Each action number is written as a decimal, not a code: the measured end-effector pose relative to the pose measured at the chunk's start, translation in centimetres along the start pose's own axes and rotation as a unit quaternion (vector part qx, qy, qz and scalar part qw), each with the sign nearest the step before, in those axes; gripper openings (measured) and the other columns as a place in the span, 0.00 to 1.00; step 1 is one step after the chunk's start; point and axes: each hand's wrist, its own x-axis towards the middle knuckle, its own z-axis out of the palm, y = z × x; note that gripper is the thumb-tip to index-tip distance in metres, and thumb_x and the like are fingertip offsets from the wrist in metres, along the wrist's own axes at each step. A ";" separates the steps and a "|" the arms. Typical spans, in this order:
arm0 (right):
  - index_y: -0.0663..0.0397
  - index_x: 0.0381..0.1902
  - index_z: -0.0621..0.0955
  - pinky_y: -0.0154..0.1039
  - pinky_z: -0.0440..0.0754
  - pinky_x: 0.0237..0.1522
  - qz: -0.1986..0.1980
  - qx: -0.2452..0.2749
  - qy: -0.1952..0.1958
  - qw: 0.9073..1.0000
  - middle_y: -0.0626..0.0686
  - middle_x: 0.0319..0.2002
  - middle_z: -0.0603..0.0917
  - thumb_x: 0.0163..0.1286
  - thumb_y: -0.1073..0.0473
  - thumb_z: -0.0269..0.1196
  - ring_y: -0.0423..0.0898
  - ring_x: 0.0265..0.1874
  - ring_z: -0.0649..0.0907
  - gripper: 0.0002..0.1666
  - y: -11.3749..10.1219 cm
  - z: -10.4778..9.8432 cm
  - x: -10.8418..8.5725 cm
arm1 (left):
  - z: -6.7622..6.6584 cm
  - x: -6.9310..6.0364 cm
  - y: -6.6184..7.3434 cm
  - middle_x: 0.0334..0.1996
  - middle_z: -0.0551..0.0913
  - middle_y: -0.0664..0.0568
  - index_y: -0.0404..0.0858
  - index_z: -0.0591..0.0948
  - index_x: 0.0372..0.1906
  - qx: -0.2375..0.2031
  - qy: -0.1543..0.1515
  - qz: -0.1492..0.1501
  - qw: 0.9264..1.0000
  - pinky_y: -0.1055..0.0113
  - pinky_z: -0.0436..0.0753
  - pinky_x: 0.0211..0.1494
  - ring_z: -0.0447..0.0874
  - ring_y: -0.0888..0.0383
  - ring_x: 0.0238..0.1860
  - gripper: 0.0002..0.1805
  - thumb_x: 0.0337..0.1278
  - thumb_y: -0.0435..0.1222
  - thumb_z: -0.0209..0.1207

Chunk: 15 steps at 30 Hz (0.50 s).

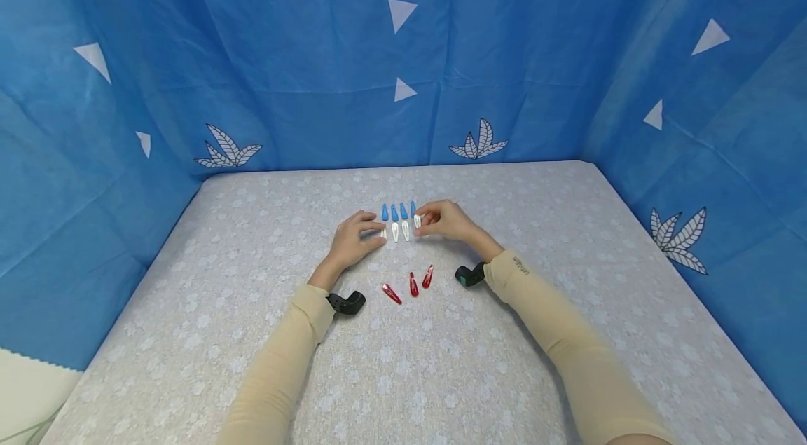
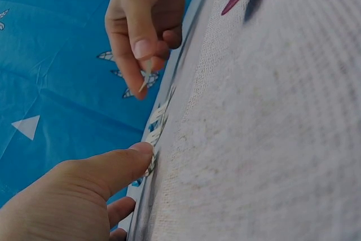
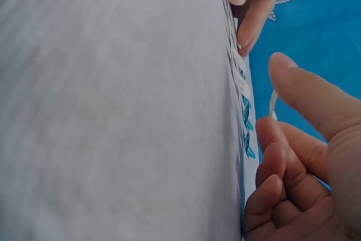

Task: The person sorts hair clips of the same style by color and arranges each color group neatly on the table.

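My right hand (image 1: 445,219) pinches a white snap hair clip (image 1: 417,221) between thumb and fingers, held just above the right end of a row. In the left wrist view that clip (image 2: 148,76) hangs from the fingertips. My left hand (image 1: 354,238) is at the row's left end, thumb and forefinger at either end of a white hair clip (image 1: 384,233) and partly hiding it. Between the hands lie two more white clips, one white clip (image 1: 395,232) beside another white clip (image 1: 405,230). Behind them stands a row of several blue hair clips (image 1: 394,212), the rightmost partly covered by my right hand.
Nearer me lie three red hair clips: one slanted red clip (image 1: 391,293), a middle red clip (image 1: 413,284) and a right red clip (image 1: 428,277). A pale patterned cloth (image 1: 403,375) covers the table. Blue curtains (image 1: 328,66) enclose its back and sides.
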 end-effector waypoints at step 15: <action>0.63 0.54 0.82 0.30 0.75 0.29 0.004 -0.016 -0.012 1.000 0.52 0.30 0.86 0.55 0.57 0.76 0.39 0.25 0.78 0.30 0.3 0.7 0.1 | 0.0 0.1 -0.2 0.65 0.74 0.40 0.38 0.84 0.53 -0.001 0.004 0.006 1.000 0.41 0.54 0.76 0.59 0.38 0.73 0.20 0.58 0.42 0.65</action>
